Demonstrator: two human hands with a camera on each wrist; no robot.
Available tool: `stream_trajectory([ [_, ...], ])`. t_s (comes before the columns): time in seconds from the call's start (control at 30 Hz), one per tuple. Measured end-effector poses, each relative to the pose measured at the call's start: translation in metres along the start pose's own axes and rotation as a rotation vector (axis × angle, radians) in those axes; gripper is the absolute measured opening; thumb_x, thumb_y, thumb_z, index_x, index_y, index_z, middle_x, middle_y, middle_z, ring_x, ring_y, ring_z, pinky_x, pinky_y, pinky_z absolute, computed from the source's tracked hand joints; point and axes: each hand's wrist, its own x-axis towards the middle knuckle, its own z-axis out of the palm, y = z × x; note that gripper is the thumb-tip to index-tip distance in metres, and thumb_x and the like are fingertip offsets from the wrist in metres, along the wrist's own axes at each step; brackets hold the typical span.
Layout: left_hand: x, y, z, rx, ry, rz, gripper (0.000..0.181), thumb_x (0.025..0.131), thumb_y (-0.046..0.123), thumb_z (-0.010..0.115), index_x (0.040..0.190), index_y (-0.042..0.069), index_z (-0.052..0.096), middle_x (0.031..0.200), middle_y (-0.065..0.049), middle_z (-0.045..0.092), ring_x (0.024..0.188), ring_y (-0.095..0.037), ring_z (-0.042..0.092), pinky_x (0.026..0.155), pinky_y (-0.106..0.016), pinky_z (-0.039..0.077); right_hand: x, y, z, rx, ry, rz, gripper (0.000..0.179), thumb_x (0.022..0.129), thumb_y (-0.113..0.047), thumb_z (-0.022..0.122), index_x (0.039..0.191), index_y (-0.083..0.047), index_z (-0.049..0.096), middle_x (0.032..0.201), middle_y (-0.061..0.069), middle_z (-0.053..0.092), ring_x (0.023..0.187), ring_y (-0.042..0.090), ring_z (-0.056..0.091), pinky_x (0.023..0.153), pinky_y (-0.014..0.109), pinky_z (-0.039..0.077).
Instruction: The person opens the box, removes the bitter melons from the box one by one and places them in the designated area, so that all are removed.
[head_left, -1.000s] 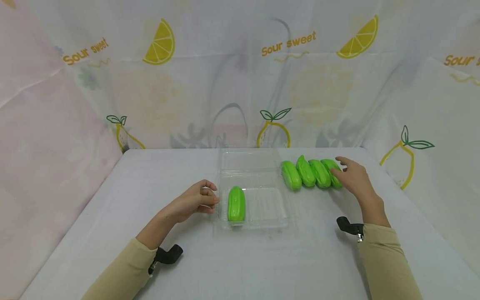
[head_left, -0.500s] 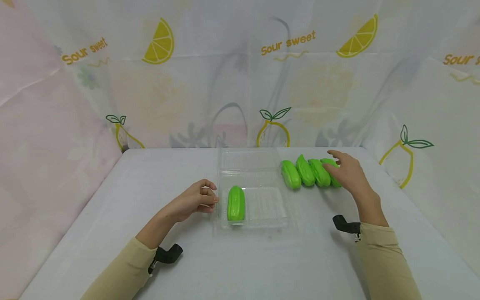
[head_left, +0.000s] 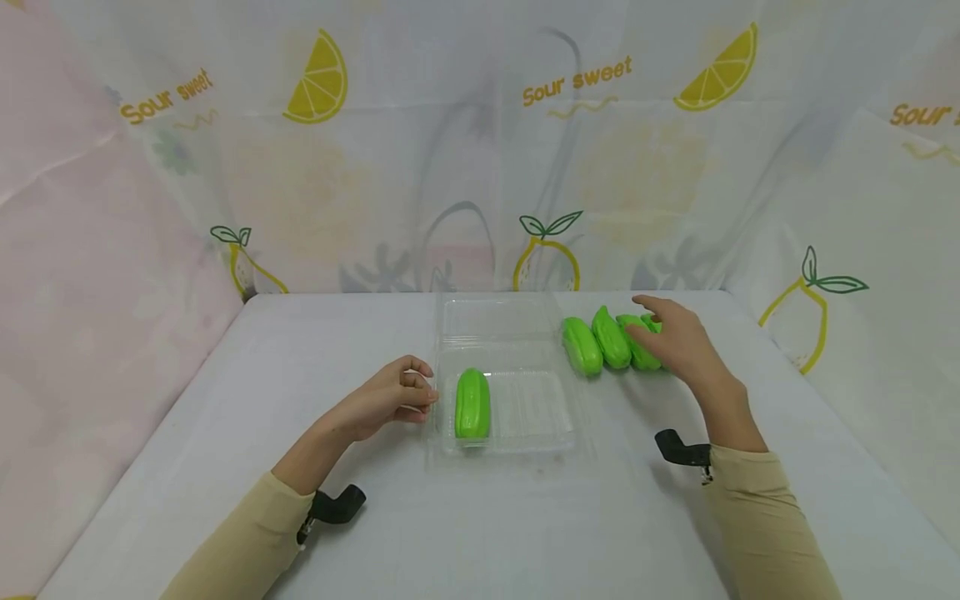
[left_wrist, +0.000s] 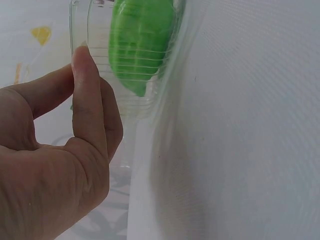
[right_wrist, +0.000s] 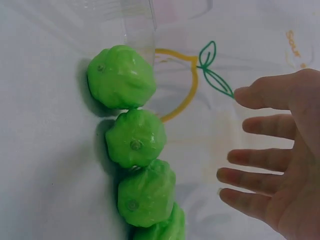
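A clear plastic clamshell box (head_left: 532, 408) lies with its lid (head_left: 495, 321) folded back on the white table. Inside its left part sits one green, ribbed, elongated vegetable (head_left: 472, 404), kind unclear. My left hand (head_left: 382, 402) is at the box's left rim, its thumb and fingers pinching the edge; the left wrist view shows the fingertips (left_wrist: 83, 55) there. My right hand (head_left: 678, 342) hovers over the right end of a row of several similar green vegetables (head_left: 582, 346), partly hiding them. Its fingers are spread and hold nothing; the right wrist view shows a gap to the vegetables (right_wrist: 135, 140).
The row of vegetables stands just right of the box, near the table's (head_left: 480, 525) back edge. A lemon-print cloth (head_left: 375, 167) hangs behind the table and along its sides. Each wrist carries a black camera mount (head_left: 337, 504).
My right hand has moved left along the row, from the rightmost vegetable toward the middle ones. My left hand, the box and the vegetables have stayed in place.
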Motion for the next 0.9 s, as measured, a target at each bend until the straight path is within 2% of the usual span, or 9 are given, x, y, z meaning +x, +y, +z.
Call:
stream_trajectory([
  [0.27,0.0,0.0,0.0,-0.004,0.002,-0.009,0.044,0.096,0.011,0.063,0.128,0.0,0.035,0.093,-0.005,0.057,0.075,-0.013,0.061,0.069,-0.022,0.057,0.0,-0.009,0.007,0.015,-0.038,-0.027,0.058,0.101,-0.031,0.056,0.15,-0.006,0.04,0.153,0.024,0.041,0.132,0.047,0.047,0.106,0.063,0.04],
  [0.6,-0.001,0.002,0.0,-0.005,0.004,-0.011,0.043,0.095,0.011,0.063,0.127,0.001,0.035,0.093,-0.005,0.056,0.075,-0.014,0.061,0.069,-0.022,0.057,-0.003,-0.029,0.016,0.006,-0.023,-0.122,0.053,0.099,-0.028,0.058,0.147,-0.007,0.045,0.15,0.02,0.047,0.128,0.042,0.052,0.104,0.06,0.043],
  [0.9,-0.002,0.002,0.0,-0.001,0.003,-0.009,0.045,0.095,0.011,0.064,0.128,0.0,0.035,0.095,-0.006,0.056,0.075,-0.014,0.061,0.068,-0.023,0.057,-0.006,-0.049,0.028,0.03,-0.05,-0.201,0.052,0.098,-0.024,0.061,0.145,-0.009,0.048,0.147,0.016,0.051,0.125,0.041,0.055,0.102,0.056,0.047],
])
